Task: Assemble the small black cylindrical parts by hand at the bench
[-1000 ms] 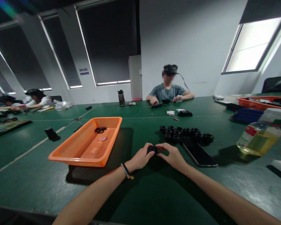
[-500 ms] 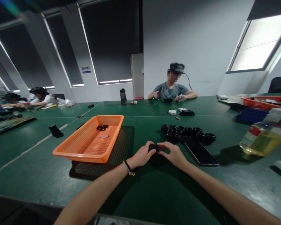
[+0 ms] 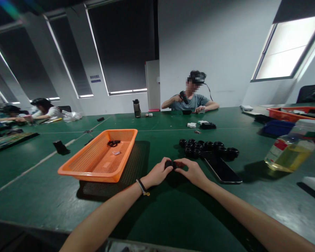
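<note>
My left hand (image 3: 157, 173) and my right hand (image 3: 192, 171) meet in front of me over the green table (image 3: 173, 217). Both pinch one small black round part (image 3: 170, 163) between their fingertips, just above the tabletop. A black band with a gold charm sits on my left wrist. Beyond my right hand lies a cluster of several similar black round parts (image 3: 208, 147). To the left stands an orange mesh basket (image 3: 76, 168) on a black mat, with black rings and small pale bits inside.
A dark phone (image 3: 222, 168) lies right of my hands. A bottle of yellow liquid (image 3: 288, 154) rests on its side at the right. A person sits across the table holding a dark tool; other people work at the far left. An orange tray (image 3: 278, 113) stands far right.
My hands stayed together on the black part, with only small finger shifts. The person opposite raised a dark tool from the table to chest height. The view shifted slightly.
</note>
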A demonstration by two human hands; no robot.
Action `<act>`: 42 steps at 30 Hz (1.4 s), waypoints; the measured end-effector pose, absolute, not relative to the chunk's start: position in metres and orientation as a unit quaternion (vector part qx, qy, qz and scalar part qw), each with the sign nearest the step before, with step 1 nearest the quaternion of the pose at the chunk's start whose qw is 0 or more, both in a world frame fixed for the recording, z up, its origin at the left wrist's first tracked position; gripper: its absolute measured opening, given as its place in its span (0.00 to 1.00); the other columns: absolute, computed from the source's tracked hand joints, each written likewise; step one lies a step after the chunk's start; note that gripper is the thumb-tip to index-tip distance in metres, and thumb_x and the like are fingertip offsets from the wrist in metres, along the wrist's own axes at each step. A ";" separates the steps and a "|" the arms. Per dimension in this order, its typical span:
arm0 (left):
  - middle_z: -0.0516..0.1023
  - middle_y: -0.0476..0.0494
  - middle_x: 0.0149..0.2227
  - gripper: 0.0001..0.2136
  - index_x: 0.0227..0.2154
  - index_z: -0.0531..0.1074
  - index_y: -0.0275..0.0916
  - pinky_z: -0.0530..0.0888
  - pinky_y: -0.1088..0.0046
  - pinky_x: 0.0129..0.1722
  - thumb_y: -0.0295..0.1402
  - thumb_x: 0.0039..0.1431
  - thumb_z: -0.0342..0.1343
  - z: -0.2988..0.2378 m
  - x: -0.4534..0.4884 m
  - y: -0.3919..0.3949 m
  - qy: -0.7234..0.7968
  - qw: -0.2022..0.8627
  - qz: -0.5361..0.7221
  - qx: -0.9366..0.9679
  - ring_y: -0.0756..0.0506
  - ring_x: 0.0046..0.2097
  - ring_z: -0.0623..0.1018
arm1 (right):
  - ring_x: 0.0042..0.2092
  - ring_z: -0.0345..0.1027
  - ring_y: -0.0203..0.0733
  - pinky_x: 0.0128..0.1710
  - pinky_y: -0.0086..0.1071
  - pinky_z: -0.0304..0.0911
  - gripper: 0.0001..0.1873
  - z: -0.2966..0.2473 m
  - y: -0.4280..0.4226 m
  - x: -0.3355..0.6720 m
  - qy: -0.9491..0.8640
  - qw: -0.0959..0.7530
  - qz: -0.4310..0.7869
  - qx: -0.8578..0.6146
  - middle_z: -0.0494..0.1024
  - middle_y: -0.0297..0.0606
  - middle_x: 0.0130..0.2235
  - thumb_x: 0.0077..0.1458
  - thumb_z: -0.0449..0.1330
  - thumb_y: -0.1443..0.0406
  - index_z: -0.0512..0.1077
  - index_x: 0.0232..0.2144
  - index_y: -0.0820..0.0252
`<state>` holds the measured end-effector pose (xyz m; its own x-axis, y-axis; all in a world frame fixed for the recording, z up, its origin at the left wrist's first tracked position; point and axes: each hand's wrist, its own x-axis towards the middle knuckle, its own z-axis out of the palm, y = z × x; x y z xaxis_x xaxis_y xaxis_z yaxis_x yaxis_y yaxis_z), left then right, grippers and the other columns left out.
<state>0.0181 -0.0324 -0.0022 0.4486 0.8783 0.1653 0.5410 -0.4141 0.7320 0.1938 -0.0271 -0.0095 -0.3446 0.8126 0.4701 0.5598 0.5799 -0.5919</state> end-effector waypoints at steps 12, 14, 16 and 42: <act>0.69 0.43 0.37 0.12 0.44 0.59 0.36 0.67 0.71 0.39 0.34 0.59 0.42 0.002 0.018 -0.035 0.452 0.305 0.270 0.794 0.47 0.37 0.70 | 0.35 0.70 0.41 0.37 0.37 0.67 0.12 -0.010 -0.028 0.195 -0.809 0.367 0.161 -0.431 0.76 0.39 0.34 0.47 0.59 0.69 0.71 0.38 0.61; 0.69 0.42 0.37 0.12 0.44 0.59 0.35 0.67 0.71 0.39 0.34 0.59 0.42 0.002 0.018 -0.035 0.449 0.306 0.271 0.794 0.46 0.37 0.70 | 0.35 0.70 0.41 0.37 0.37 0.67 0.12 -0.011 -0.027 0.195 -0.809 0.370 0.159 -0.428 0.76 0.39 0.34 0.47 0.59 0.69 0.71 0.37 0.61; 0.69 0.42 0.37 0.12 0.44 0.59 0.35 0.67 0.71 0.39 0.35 0.59 0.42 0.002 0.018 -0.035 0.448 0.309 0.270 0.794 0.46 0.38 0.70 | 0.35 0.70 0.42 0.37 0.37 0.68 0.12 -0.012 -0.026 0.195 -0.809 0.370 0.159 -0.429 0.76 0.39 0.34 0.47 0.59 0.68 0.71 0.38 0.61; 0.70 0.44 0.37 0.12 0.44 0.59 0.36 0.66 0.72 0.36 0.35 0.59 0.44 -0.003 0.017 -0.029 0.441 0.325 0.267 0.793 0.47 0.37 0.70 | 0.34 0.70 0.40 0.37 0.37 0.68 0.14 -0.008 -0.030 0.192 -0.805 0.379 0.187 -0.417 0.76 0.37 0.34 0.43 0.59 0.72 0.69 0.37 0.60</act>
